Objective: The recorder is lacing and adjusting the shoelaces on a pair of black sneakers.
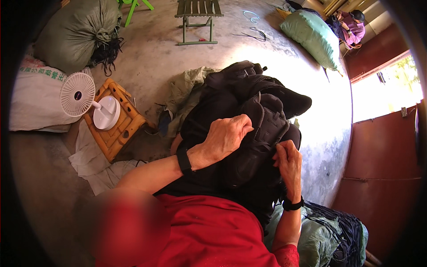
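The step in hand is probably work on the lacing of the black shoe (249,158), which lies on the person's lap (195,120), its toe toward the red shirt (209,227). The left hand (224,138) and right hand (289,161) each show a narrow, pinched grip at opposite sides of the shoe, though I cannot tell whether either holds a lace; the next move seems to call for an even pull from both sides
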Demonstrator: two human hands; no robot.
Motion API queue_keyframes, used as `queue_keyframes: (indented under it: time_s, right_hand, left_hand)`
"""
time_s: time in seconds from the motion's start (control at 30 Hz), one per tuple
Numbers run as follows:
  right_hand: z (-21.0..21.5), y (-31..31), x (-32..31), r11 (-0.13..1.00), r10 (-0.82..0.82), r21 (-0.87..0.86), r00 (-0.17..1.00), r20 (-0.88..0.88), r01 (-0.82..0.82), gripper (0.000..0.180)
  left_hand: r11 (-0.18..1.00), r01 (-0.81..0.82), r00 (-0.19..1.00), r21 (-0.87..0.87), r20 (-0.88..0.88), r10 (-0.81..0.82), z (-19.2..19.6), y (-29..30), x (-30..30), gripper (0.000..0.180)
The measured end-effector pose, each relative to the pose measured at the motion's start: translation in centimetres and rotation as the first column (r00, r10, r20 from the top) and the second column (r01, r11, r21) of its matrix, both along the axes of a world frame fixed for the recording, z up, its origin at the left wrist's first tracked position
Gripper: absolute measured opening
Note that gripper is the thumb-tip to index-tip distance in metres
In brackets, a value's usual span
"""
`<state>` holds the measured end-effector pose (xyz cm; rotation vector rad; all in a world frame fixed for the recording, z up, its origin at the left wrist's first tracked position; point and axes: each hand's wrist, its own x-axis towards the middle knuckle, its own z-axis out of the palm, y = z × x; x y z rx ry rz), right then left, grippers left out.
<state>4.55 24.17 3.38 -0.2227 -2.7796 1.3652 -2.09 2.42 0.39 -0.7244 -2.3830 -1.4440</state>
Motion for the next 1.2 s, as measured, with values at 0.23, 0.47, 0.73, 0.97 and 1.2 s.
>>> queue_keyframes:
  time_s: [0.23, 0.47, 0.73, 0.97, 1.2]
  right_hand:
    - [-0.2, 0.0, 0.1, 1.0, -0.012, -0.009, 1.0, 0.004, 0.013, 0.012]
    - [-0.3, 0.0, 0.0, 1.0, -0.021, -0.016, 1.0, -0.001, 0.021, 0.012]
    - [-0.3, 0.3, 0.1, 1.0, -0.027, -0.014, 1.0, 0.006, 0.027, 0.01]
    - [3.1, 0.7, -2.7, 0.681, 0.492, 0.723, 0.803, -0.338, -0.113, 0.029]
    - [5.5, 2.6, -5.9, 0.365, 0.785, 0.8, 0.62, 0.011, -0.477, 0.031]
  left_hand:
    - [0.999, 0.049, 0.999, -0.009, 0.019, -0.048, -0.4, -0.2, 0.4, 0.012]
    - [0.995, -0.008, 0.998, -0.097, -0.068, 0.001, -0.3, 0.5, 0.5, 0.012]
    - [0.929, 0.085, 0.947, -0.361, -0.26, -0.188, 0.0, -0.2, 0.1, 0.011]
    - [0.848, 0.19, 0.71, -0.494, -0.528, -0.466, 3.9, -2.5, -3.1, 0.006]
    - [0.645, 0.339, 0.662, -0.685, -0.313, -0.681, 4.9, -1.7, -5.4, 0.01]
